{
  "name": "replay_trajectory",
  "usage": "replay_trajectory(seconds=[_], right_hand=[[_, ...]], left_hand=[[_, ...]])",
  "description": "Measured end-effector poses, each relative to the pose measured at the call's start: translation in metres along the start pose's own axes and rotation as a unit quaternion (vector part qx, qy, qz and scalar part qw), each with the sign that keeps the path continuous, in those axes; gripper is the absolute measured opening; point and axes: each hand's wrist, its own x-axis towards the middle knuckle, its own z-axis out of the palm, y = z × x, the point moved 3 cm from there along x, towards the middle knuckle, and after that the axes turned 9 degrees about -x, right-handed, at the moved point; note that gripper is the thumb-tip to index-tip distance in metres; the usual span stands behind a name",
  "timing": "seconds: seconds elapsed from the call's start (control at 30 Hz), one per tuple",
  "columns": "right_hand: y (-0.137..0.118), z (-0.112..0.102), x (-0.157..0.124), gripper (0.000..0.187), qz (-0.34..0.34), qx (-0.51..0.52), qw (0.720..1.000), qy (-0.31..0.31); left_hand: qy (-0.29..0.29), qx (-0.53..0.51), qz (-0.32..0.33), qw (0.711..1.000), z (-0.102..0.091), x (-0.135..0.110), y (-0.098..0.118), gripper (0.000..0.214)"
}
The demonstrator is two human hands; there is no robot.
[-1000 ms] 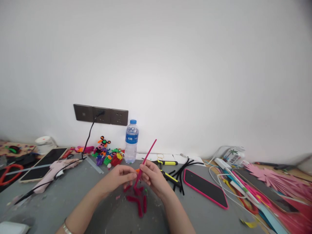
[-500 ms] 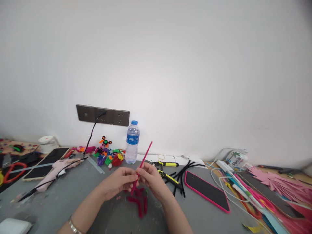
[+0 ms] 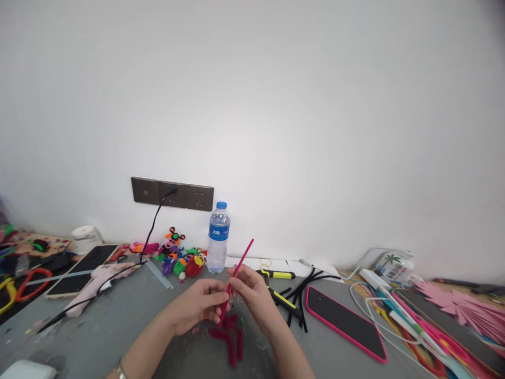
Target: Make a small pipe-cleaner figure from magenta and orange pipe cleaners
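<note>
A straight magenta pipe cleaner (image 3: 245,256) slants up between my two hands above the grey table. My left hand (image 3: 201,305) pinches its lower part between thumb and fingers. Just above that, my right hand (image 3: 252,295) grips the same stem, its thumb on the near side. Several short magenta pipe cleaner pieces (image 3: 231,350) lie on the tabletop beneath my hands, some of them bent. Yellow-and-black pliers (image 3: 286,302) rest right behind my right hand, partly hidden by it. Beside them lie several black pipe cleaners (image 3: 303,295).
A water bottle (image 3: 219,239) stands by the wall, next to small colourful pipe cleaner figures (image 3: 183,258). To the left lie a pink glue gun (image 3: 89,289) with a cord, a phone (image 3: 81,271) and orange scissors (image 3: 33,284). A pink-edged phone (image 3: 345,322) lies right, near cables and pink paper (image 3: 463,308).
The view has shifted slightly, so everything sits a little lower and mostly further right. Both hands keep their hold on the pipe cleaner, with little change in pose.
</note>
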Motion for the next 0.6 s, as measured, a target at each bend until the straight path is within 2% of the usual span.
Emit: replay_trajectory(seconds=[0.17,0.6], right_hand=[[-0.0014,0.0011,-0.0003,0.024,-0.006,0.016,1.000,-0.001],[-0.0089,0.0032,-0.0018,0.016,-0.045,-0.013,0.999,0.009]], left_hand=[[0.005,0.018,0.007,1.000,0.0003,-0.0018,0.0052,0.032],[0.027,-0.029,0.069,0.997,-0.0046,0.0008,0.0066,0.029]])
